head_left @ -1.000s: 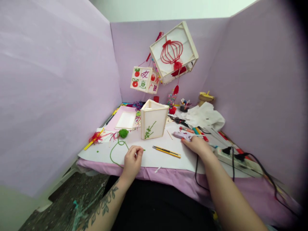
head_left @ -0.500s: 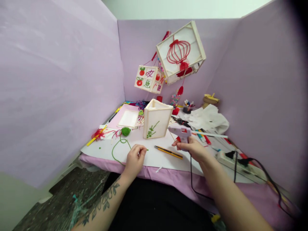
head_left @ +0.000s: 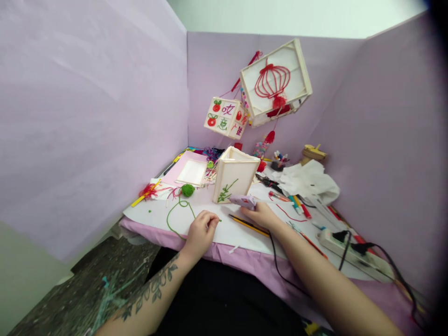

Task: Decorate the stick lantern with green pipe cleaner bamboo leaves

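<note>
My left hand rests near the table's front edge, fingertips pinched on green yarn, a short end of which pokes out past them. The yarn loops back to a green ball. My right hand is wrapped round a purple glue gun, its nozzle pointing left before the foot of a white three-sided lantern. Green yarn forms a plant shape on the lantern's front panel. Under the glue gun lies a yellow and black craft knife.
A large lantern and a smaller one hang at the back. Crumpled white paper, markers and a power strip lie right. Red yarn and a framed white panel are left.
My right hand has moved left with the glue gun, which is now lower and closer to my left hand. The camera view has shifted slightly left. My left hand keeps its pinch.
</note>
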`<state>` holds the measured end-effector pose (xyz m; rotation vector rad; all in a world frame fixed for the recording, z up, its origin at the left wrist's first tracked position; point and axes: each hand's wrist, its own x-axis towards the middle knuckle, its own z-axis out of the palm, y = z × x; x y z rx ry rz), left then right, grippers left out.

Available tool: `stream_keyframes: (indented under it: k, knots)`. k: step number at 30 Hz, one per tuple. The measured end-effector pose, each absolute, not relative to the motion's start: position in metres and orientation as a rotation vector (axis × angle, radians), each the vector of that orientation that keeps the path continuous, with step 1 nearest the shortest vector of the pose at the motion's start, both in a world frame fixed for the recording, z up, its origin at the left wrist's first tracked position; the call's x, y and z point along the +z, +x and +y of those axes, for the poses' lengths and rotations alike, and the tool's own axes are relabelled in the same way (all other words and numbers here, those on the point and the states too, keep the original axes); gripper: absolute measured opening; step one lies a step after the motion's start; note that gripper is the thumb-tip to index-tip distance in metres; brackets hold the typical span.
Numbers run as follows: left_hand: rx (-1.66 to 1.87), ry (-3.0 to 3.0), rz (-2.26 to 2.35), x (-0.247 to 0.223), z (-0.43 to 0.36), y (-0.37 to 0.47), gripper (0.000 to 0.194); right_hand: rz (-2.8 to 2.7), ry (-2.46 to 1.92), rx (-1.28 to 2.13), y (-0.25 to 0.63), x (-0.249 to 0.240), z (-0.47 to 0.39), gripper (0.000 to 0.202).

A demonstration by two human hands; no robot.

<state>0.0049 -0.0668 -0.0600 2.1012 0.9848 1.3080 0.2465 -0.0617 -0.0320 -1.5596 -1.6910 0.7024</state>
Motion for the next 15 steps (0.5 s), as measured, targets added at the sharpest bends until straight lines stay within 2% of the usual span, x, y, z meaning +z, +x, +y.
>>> stream_keyframes:
  k: [15]
  knots:
    - [1.323,2.081,0.975,-0.061,-0.066,0.006,0.015,-1.676,-1.59,0.667,0.247,-0.055,-0.048,0.035]
